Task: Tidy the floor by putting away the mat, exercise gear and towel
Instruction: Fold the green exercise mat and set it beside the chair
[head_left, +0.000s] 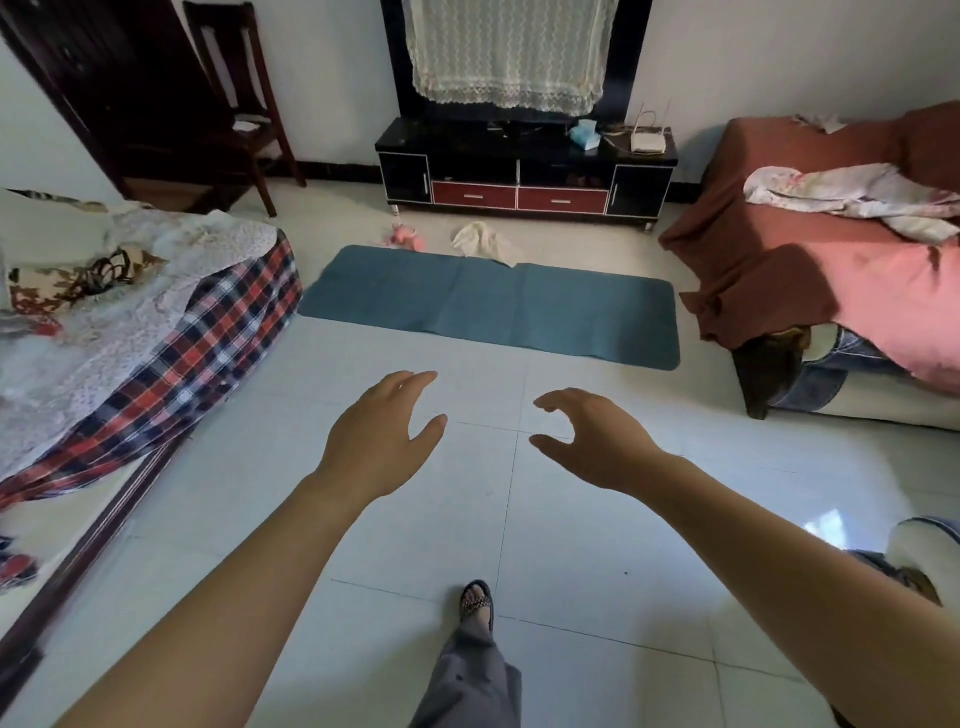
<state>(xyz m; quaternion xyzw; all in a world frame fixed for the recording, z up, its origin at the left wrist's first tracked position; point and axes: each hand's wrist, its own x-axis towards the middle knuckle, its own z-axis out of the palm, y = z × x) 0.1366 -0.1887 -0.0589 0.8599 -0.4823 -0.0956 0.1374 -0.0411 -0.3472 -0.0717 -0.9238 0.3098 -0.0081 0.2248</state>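
Note:
A blue-grey mat (493, 306) lies flat on the white tiled floor in front of the TV cabinet. Just beyond its far edge lie a pale cream towel (483, 240) and a small pink item of exercise gear (404, 237). My left hand (382, 436) and my right hand (597, 441) are stretched out in front of me above bare tiles, short of the mat. Both have loosely curved fingers and hold nothing.
A bed (130, 322) with a plaid sheet hanging down borders the left. A sofa (831, 270) under a red cover stands right. The black and red TV cabinet (524, 176) is at the back wall, a dark chair (239, 104) at back left. My sandalled foot (475, 603) is below.

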